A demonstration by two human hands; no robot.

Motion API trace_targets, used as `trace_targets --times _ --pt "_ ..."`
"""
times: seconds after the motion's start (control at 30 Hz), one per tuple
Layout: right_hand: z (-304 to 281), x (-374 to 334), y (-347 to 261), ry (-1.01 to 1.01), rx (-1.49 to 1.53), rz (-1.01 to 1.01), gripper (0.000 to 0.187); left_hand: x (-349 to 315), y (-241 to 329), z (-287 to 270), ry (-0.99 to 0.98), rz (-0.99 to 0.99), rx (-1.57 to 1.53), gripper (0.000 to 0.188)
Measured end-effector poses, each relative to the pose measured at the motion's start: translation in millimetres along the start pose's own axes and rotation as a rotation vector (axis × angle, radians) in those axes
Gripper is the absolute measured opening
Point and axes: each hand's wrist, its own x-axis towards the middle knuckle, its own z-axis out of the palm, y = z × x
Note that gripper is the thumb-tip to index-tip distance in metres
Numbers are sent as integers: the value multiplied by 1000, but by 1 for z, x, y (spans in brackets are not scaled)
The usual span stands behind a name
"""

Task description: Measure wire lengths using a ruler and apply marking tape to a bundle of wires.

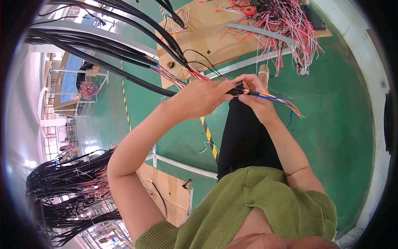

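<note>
My left hand (200, 98) is closed around a bundle of cables, thumb and fingertips pinching it near its end. Coloured wires (278, 99), blue, yellow, orange, red and white, fan out rightward past my right hand (259, 101). The fingers of that hand are closed on the same wire bundle, close to the left fingertips. Between both hands sits a small black piece (239, 85), partly hidden, whose kind I cannot make out. Thick black cables (120, 74) run in from the upper left, with more coloured wires (170, 76) showing at their stripped ends.
A cardboard-covered table (199, 37) at the far side bears a heap of red and white wires (286, 29), a metal ruler (261, 33), a red tape roll (248, 10) and a brown roll (170, 64). Hanging black cable bundles (62, 182) and another cardboard sheet (176, 191) lie at the left.
</note>
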Motion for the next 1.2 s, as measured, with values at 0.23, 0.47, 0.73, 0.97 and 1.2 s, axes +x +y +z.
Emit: trace_targets --times 0.23,0.47,0.73,0.97,1.2 --pt "26 -19 6 210 350 160 46 6 -1 26 196 -150 -68 18" --pt "39 -21 -36 174 532 112 49 8 -1 30 370 -47 130 17" --pt "23 12 0 258 318 48 65 11 12 6 71 -343 -456 20" --pt "-6 44 -12 -244 -148 -421 44 10 -10 -10 -246 -381 -979 23" --pt "-16 16 -9 -23 -81 34 50 9 -6 -4 53 -267 -770 19"
